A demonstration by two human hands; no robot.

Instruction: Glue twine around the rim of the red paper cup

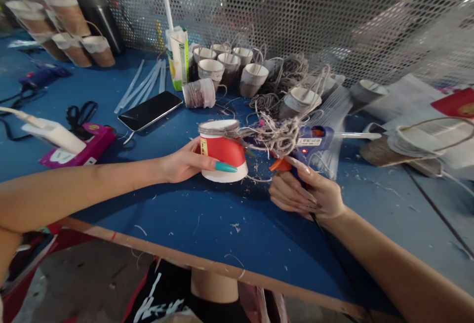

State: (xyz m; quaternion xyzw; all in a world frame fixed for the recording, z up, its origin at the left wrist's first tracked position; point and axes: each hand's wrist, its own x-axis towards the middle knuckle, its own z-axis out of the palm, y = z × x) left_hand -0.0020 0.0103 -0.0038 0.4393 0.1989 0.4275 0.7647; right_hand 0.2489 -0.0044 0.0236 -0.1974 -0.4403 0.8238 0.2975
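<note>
Your left hand [185, 161] is closed around a red and white paper cup [224, 151], the thumb with its long teal nail lying across the near side and the fingers passing behind. The cup is just above the blue tabletop [207, 224] or resting on it; you cannot tell which from this angle. It stands narrow end up, wide white rim down, its long axis close to upright with a slight lean, and grey twine [217, 128] is wound around that upper end. Your right hand [309, 192] wraps the grip of a blue plastic hot glue gun [316, 138], a finger by its orange trigger [280, 165]. The gun lies crosswise to the cup: its clear glue stick [359, 136] juts out to the right, and its front end points left, toward the twine-wound end. A loose tangle of grey twine [281, 135] hangs between the two and partly covers that front end, so you cannot tell whether the nozzle touches the cup. Your hands are apart, with the cup lying to the left of your right hand; the left is the nearer, already on it.
</note>
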